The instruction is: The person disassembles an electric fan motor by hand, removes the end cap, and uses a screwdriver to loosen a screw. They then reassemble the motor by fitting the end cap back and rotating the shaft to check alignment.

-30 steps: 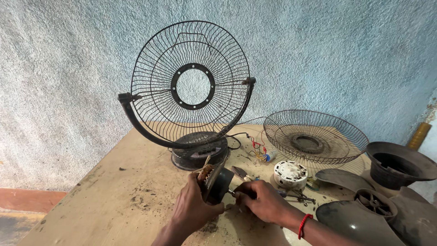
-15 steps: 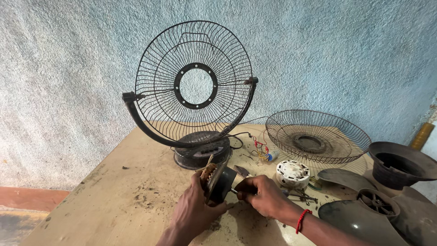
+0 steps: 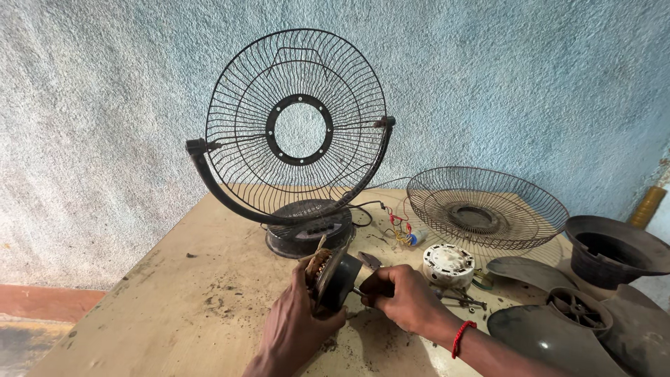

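My left hand (image 3: 293,324) grips a dark round fan motor (image 3: 333,277) with copper windings showing on its left face. It holds the motor just above the wooden table (image 3: 174,307). My right hand (image 3: 405,297), with a red band at the wrist, is closed around a dark tool handle whose tip meets the right side of the motor. Behind the motor stands the fan's base with an upright rear wire guard (image 3: 296,126) on a curved black yoke.
A loose front wire guard (image 3: 485,208) lies to the right. A white round part (image 3: 448,262), coloured wires (image 3: 401,234), small screws, grey fan blades (image 3: 572,328) and a dark motor cover (image 3: 614,251) crowd the right side. A rough blue wall stands behind.
Both hands have shifted slightly right with the motor. The motor has turned a little, and the right hand still presses the tool against it.
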